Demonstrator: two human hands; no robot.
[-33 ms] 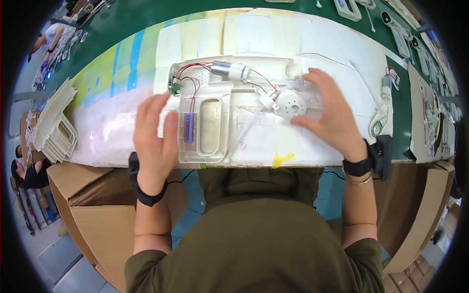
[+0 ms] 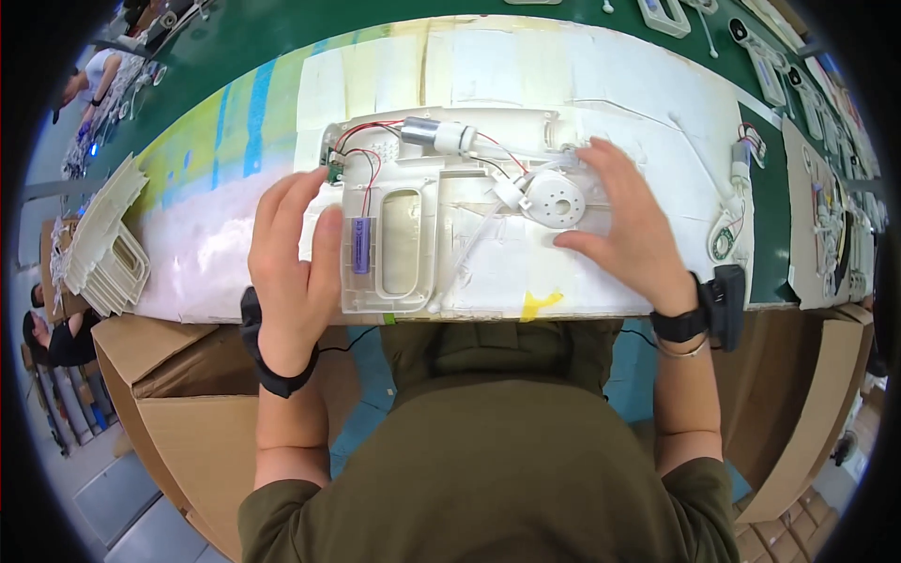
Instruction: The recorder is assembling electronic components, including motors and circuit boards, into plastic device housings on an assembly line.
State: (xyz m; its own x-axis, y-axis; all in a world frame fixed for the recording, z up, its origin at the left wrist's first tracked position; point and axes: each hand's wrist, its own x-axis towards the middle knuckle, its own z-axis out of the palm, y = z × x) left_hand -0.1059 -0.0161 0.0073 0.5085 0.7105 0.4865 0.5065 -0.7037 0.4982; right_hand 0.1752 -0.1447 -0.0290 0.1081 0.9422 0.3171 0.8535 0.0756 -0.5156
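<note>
An open white plastic housing (image 2: pixel 516 125) lies on the white work surface in front of me. It holds a silver-and-white motor (image 2: pixel 436 134), a green circuit board (image 2: pixel 334 167), red and black wires, and a purple cylindrical battery (image 2: pixel 361 246). My left hand (image 2: pixel 286 267) hovers at the housing's left side, fingers apart, with nothing in it. A white round disc (image 2: pixel 556 195) with small holes lies right of the housing. Beside it my right hand (image 2: pixel 633 230) is open, thumb near the disc's lower edge. A translucent tube (image 2: pixel 465 258) slants down from the disc.
At the right lie a thin white rod (image 2: pixel 699 155) and another wired white assembly (image 2: pixel 737 178). Stacked white plastic frames (image 2: pixel 108 239) stand at the far left. Cardboard boxes (image 2: pixel 197 432) flank me below the table edge. Other people are at the left rim.
My right hand has come slightly nearer to me, its thumb a little lower beside the disc. My left hand has shifted slightly. The parts lie as before.
</note>
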